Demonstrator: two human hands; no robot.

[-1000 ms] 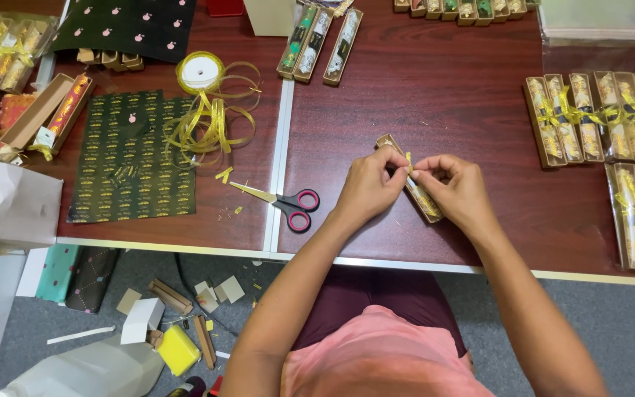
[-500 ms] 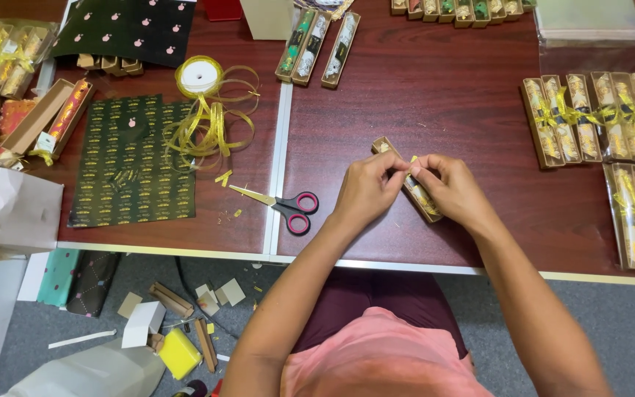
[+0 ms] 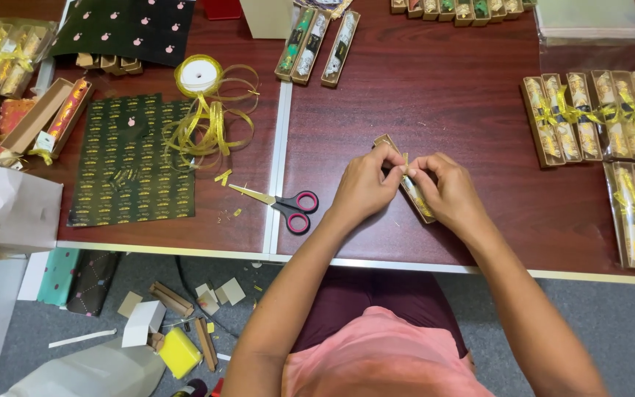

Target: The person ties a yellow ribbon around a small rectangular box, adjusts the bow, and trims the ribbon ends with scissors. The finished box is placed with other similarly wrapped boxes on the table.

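A long narrow brown box (image 3: 411, 185) lies slanted on the dark wooden table (image 3: 450, 110), wrapped in clear film. My left hand (image 3: 364, 184) and my right hand (image 3: 448, 190) meet over its middle, fingertips pinching a thin gold ribbon (image 3: 405, 163) tied around the box. Both hands cover most of the box; only its far end and near end show.
Red-handled scissors (image 3: 288, 205) lie left of my hands. A gold ribbon spool (image 3: 198, 76) with loose coils sits by dark patterned wrapping paper (image 3: 128, 160). Several ribbon-tied boxes (image 3: 597, 117) lie at right, more boxes (image 3: 317, 35) at the back. Scraps litter the floor (image 3: 178, 323).
My hands have stayed on the box, with only small finger movements on the ribbon. Nothing else has moved.
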